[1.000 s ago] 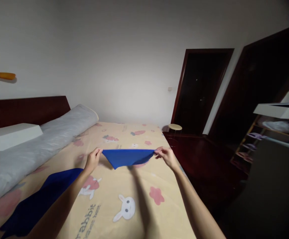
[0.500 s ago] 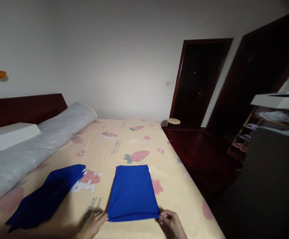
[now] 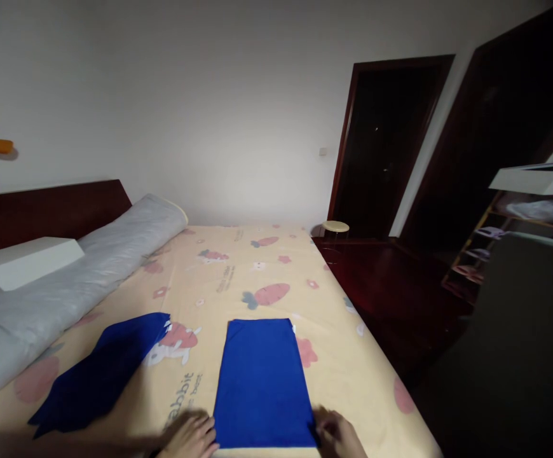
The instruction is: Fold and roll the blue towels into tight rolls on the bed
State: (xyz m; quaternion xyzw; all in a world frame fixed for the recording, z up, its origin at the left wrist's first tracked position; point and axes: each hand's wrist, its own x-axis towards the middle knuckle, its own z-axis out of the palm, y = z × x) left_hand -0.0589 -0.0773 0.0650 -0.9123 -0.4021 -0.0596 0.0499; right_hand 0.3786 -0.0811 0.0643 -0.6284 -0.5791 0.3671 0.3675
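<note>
A blue cloth [image 3: 264, 385] lies flat as a rectangle on the patterned bed sheet [image 3: 367, 388]. At its near left corner, my left hand [image 3: 191, 436] has its fingertips closed on the edge. My right hand [image 3: 341, 436] is curled at the near right corner, thumb and fingers pinched together on the fabric. To the left lies a second blue cloth [image 3: 105, 375], loosely spread at a slant, with a small white tag at its far end. Neither hand touches that one.
A long grey roll [image 3: 114, 254] lies along the dark headboard [image 3: 57, 207], with a white box [image 3: 33, 262] on it. Beyond the bed's right edge are a round stool [image 3: 335, 227], a dark door [image 3: 386, 146] and a shelf rack [image 3: 484, 232].
The near edge of the middle cloth has come toward me and now lies flat, making the cloth look longer. Both hands moved nearer with it. The view shifted slightly.
</note>
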